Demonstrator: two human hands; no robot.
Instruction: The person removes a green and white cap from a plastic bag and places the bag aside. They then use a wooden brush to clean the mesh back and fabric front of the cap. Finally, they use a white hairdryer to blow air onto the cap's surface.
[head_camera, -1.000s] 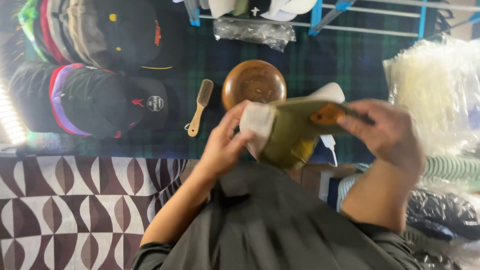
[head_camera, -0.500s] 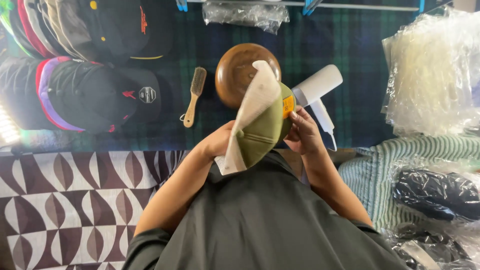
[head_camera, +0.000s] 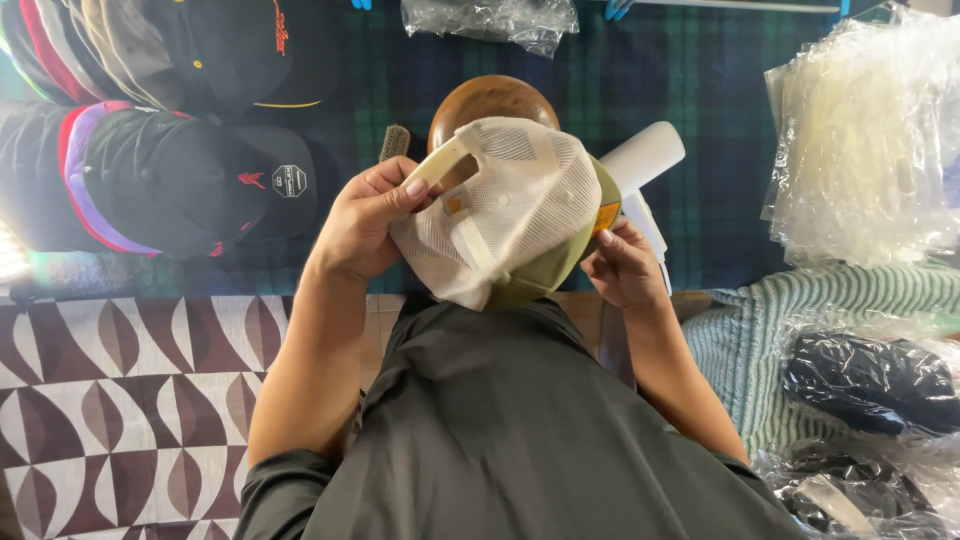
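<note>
A trucker cap with a cream mesh back and an olive-green front is held up in front of me, its mesh back toward the camera. My left hand grips the cream strap at the back opening. My right hand pinches the green front edge near an orange sticker. Behind the cap sit a round brown wooden form, the tip of a wooden brush and a white spray bottle, all partly hidden.
Stacked caps lie at the upper left on a dark green plaid cloth. Clear plastic bags pile up at the right, and bagged dark items rest on a striped green cloth. A brown patterned floor lies lower left.
The cap has been turned so its mesh back faces the camera instead of its side. My left hand has shifted onto the back strap; my right hand stays at the front edge.
</note>
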